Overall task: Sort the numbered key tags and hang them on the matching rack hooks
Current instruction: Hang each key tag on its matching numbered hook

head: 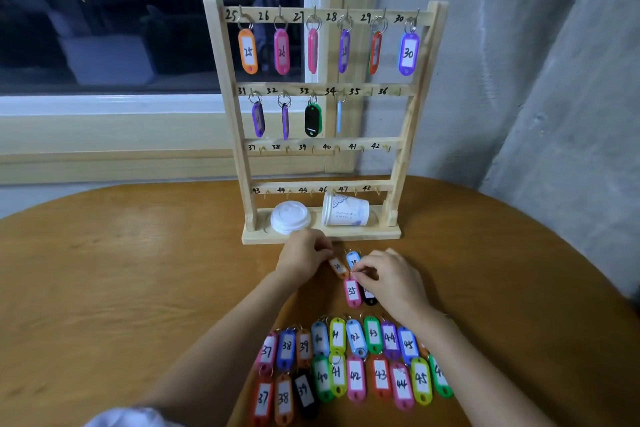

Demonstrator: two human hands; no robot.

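Wooden table (138, 270), right hand (391, 279) pinching pink tag (352, 291), left hand (304, 251) fingering orange tag (338, 268)

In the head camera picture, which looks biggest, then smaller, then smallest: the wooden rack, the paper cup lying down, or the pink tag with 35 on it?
1. wooden rack, by far the largest.
2. paper cup.
3. pink 35 tag, smallest, even though it lies nearer the camera than the cup.

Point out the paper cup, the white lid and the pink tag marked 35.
paper cup (346, 210), head view, on its side wall.
white lid (290, 217), head view, on its top face.
pink tag marked 35 (352, 291), head view, on its white label.
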